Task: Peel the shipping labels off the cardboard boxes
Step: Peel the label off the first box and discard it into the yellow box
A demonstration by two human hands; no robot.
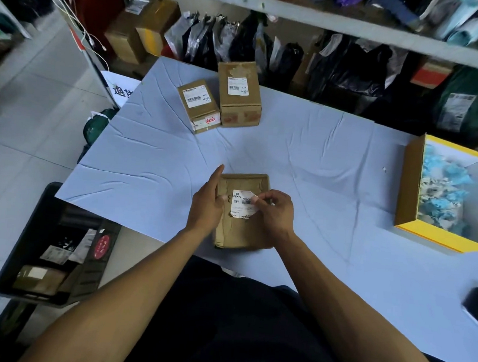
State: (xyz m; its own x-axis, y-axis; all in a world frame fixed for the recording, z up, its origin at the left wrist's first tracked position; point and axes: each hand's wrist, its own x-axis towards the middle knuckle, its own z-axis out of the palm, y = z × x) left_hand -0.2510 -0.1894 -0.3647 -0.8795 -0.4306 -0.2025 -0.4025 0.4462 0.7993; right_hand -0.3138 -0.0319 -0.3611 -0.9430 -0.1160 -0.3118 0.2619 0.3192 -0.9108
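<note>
Step in hand: peeling the shipping label [243,204] off the near cardboard box [240,229], which sat at the table [332,159] front edge. Right hand [276,211] grip pinched the label's lifted right corner. Left hand [208,204] braced the box, index finger straight. Next: a steady pull leftward, box held down. Two labelled boxes [223,103] waited farther back.

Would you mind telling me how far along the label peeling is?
Done: the yellow bin already holds torn scraps. In hand: the left hand steadies the near box while the right hand pinches its label, whose corner is lifted. Left: two far boxes keep their labels.
</note>
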